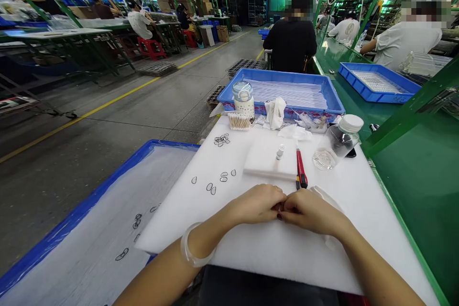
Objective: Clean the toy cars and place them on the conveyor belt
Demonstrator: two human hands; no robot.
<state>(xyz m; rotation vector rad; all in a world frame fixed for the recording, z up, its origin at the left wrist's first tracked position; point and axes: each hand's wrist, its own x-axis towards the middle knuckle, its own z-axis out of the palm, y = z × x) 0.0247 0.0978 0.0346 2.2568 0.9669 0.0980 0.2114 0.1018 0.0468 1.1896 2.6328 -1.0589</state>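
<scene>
Touching at the fingertips, your L hand (258, 204) and R hand (309, 208) meet low over the white foam-like counter (258, 248), fingers curled; can't tell if they're gripping anything, as the fingers hide what's b/w them. Just beyond the knuckles lies a red-&-black cutter (301, 170), slim, hard plastic, by the R edge of a smooth white block (260, 163), flat & rectangular, w/ a small clear cylindrical vial (280, 152) on it. Pale curved strip (324, 196) runs partly behind your R hand, material unclear. Off to your L, thin black rings (224, 179), oval to teardrop, lie scattered, w/ an overlapping pile (221, 140) farther back. On your R, transparent bottle (332, 148), smooth & rounded, w/ white cap (351, 123). Toward the back: bundled cotton swabs (239, 122), crumpled tissue (275, 114), spotted cup (244, 104) w/ translucent lid, & blue plastic tray (279, 73) lined w/ white sheets
</scene>
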